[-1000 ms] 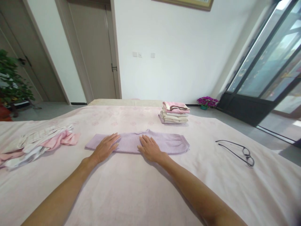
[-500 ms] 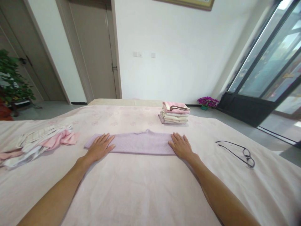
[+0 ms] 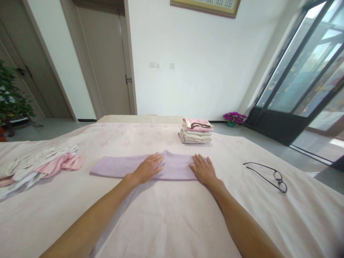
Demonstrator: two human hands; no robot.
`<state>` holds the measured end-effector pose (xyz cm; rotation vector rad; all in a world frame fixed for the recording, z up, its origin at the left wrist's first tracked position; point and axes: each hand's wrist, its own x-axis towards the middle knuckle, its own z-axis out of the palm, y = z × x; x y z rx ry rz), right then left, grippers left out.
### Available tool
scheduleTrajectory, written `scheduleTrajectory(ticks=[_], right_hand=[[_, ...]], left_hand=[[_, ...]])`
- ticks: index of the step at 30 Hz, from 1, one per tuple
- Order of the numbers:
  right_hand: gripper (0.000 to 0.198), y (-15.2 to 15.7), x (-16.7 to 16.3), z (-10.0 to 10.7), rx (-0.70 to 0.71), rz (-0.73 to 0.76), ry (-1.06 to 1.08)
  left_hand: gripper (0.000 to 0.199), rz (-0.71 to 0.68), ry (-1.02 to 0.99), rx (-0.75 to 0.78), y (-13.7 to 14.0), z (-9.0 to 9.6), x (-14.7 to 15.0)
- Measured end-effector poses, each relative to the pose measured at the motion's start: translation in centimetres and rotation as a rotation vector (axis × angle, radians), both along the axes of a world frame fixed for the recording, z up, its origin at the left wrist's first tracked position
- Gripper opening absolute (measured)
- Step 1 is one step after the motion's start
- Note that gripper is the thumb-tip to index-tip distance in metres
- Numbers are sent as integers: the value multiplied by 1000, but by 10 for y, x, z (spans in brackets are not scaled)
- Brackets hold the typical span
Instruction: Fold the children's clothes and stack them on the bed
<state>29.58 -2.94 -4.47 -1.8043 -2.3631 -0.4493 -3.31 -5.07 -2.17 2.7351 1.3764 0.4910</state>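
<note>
A lilac ribbed garment (image 3: 115,166) lies folded into a long flat strip across the bed-like surface in front of me; its exact kind cannot be told. My left hand (image 3: 149,167) is over the strip's middle, palm down with fingers stretched out. At the strip's right end, my right hand (image 3: 203,169) lies flat on the cloth, fingers extended and partly covering that end. Neither hand grips anything. A small peak of fabric sticks up from the far edge, between the two hands.
Loose crumpled clothes (image 3: 51,165) lie at the left. Beyond my right hand stands a stack of folded clothes (image 3: 197,132). Black-framed glasses (image 3: 278,177) rest on the pale pink sheet (image 3: 172,218) at the right. Purple flowers (image 3: 234,117) stand on the floor behind.
My left hand has moved right, from the strip's left end to its middle, uncovering that end. My right hand stays on the right end. The view has tilted slightly upward.
</note>
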Motion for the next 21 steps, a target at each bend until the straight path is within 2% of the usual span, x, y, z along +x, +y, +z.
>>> scheduleTrajectory(ticks=[3, 7, 11, 14, 17, 21], right_hand=[[59, -1, 2, -1, 9, 16, -5], [58, -2, 2, 0, 8, 33, -5], [60, -3, 1, 5, -33, 13, 9], [61, -2, -4, 12, -100, -26, 6], [64, 0, -26, 22, -122, -27, 17], [64, 4, -80, 32, -133, 203, 66]], left_hand=[[63, 57, 70, -77, 20, -9, 9], [64, 255, 117, -98, 37, -24, -17], [64, 412, 135, -74, 35, -32, -49], [66, 492, 139, -49, 31, -36, -58], [67, 515, 137, -50, 31, -38, -58], [69, 525, 129, -74, 33, -37, -56]])
